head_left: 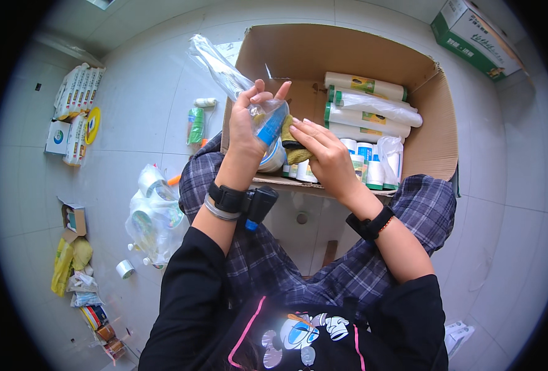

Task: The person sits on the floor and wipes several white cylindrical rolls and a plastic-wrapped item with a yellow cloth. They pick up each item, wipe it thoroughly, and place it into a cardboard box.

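Note:
My left hand [247,123] is wrapped around a clear plastic pack [274,123] with a blue label. The pack's long end, with white contents [220,65], sticks out past the hand to the upper left. I cannot make out exactly what is inside. An olive-yellow cloth [293,152] is in my right hand [325,153], pressed against the pack's lower right side. Both hands are above the near left part of an open cardboard box [323,44]. Under the pack, a round tub [272,159] is partly hidden.
The box holds long white rolls [369,120] with green ends and several small upright rolls [365,150]. To the left lie a green pack [195,125], clear bags [153,213] and a small roll [125,269]. Stacked packs [79,93] and a carton [475,40] stand farther off.

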A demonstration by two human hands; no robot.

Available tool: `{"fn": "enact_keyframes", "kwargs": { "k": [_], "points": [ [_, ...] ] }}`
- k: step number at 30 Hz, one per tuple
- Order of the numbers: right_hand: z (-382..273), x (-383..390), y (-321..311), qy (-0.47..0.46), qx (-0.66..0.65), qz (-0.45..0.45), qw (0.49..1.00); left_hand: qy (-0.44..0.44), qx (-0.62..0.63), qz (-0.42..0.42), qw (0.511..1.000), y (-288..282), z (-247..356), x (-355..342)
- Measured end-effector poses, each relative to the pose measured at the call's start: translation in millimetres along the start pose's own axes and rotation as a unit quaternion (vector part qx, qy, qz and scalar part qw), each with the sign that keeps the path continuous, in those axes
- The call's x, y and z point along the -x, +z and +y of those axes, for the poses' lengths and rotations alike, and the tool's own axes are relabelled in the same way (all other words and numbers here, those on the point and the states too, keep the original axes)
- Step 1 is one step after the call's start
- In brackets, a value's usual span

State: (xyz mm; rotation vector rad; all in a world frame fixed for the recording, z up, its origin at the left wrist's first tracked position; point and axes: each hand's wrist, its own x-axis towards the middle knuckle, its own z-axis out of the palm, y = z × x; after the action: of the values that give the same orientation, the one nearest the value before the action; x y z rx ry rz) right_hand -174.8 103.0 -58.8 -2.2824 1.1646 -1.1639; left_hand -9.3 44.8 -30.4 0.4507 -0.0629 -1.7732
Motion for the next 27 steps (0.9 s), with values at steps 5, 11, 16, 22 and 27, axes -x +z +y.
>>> {"fn": "enact_keyframes", "kwargs": {
  "k": [5,11,16,22,27],
  "points": [
    [19,5,3,0.167,-0.098,0.053,0.980,0.054,-0.120,0.035,0.991,12,1,3],
    [2,-12,-23,0.064,-0.050,0.149,0.985,0.109,-0.196,0.037,0.974,9,-7,2],
    [-4,-8,-9,0.002,-0.033,0.063,0.997,0.078,-0.217,0.037,0.972,13,-22,3],
    [1,-5,-3,0.027,-0.046,0.031,0.998,0.016,-0.102,0.007,0.995,5,-12,3],
    [5,4,6,0.039,-0.042,-0.031,0.998,0.017,-0.087,-0.021,0.996,3,-3,2]
  ]
}}
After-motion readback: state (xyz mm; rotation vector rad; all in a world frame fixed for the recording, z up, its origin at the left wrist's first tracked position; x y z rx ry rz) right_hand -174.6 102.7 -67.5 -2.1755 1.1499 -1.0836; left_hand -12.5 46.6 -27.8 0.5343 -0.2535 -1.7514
